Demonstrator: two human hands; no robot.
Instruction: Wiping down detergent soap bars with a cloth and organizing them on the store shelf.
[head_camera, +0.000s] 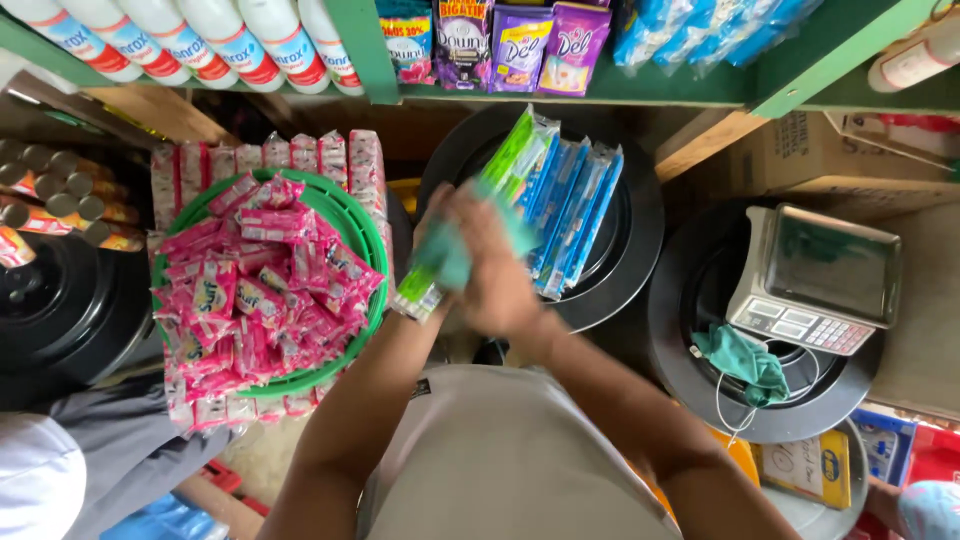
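Note:
Both of my hands meet over a black drum lid (632, 250) in the middle of the view. My left hand (432, 235) grips a long green sachet strip (500, 165) that runs from upper right to lower left. My right hand (495, 270) lies over the same strip, fingers wrapped around its middle; motion blur hides the exact grip. Several blue sachet strips (575, 215) lie side by side on the lid just right of my hands.
A green basket (365, 235) heaped with pink sachets (255, 290) stands to the left. A digital scale (815, 280) and a teal face mask (745, 362) rest on another black drum at right. Shelves above hold bottles and purple packets. Another person's sleeve (40, 480) shows lower left.

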